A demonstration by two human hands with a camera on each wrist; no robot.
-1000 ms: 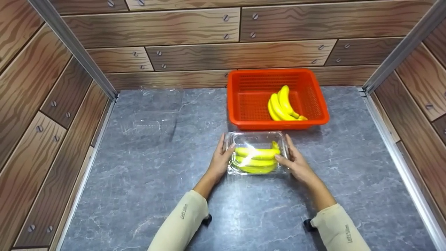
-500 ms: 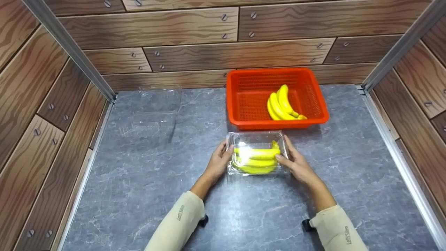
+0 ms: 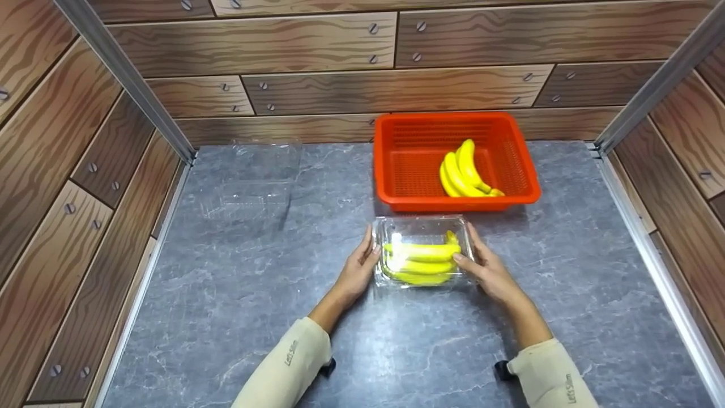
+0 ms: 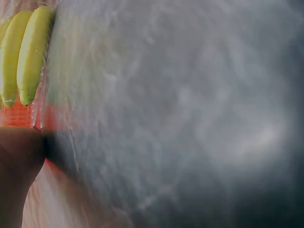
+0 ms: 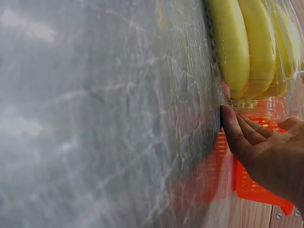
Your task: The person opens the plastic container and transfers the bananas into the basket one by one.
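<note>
Two hands are holding a clear plastic box of bananas on a gray marbled table.

Since the first head view, the left hand (image 3: 355, 272) has been shifting slightly: its thumb is now lying nearer the box's left edge instead of reaching further over the top. The right hand (image 3: 493, 272) is keeping its place, thumb over the right edge. The clear box (image 3: 418, 228) is staying put, just in front of the red basket. Both hands are clamping on the box from opposite sides, fingers lying along its walls. Inside, yellow bananas (image 3: 425, 252) are showing through the plastic, a bright reflection glaring across part of them.

The red basket (image 3: 453, 205) is standing directly behind the box, blocking the space there; a second banana bunch (image 3: 464, 173) is lying in its right half. Well to the left, toward the back, another clear container (image 3: 255, 192) is sitting on the gray table (image 3: 226, 283), its outline barely showing. Wood-patterned walls (image 3: 317, 42) are enclosing the back and sides. Pale sleeves (image 3: 289, 362) are covering the forearms.
</note>
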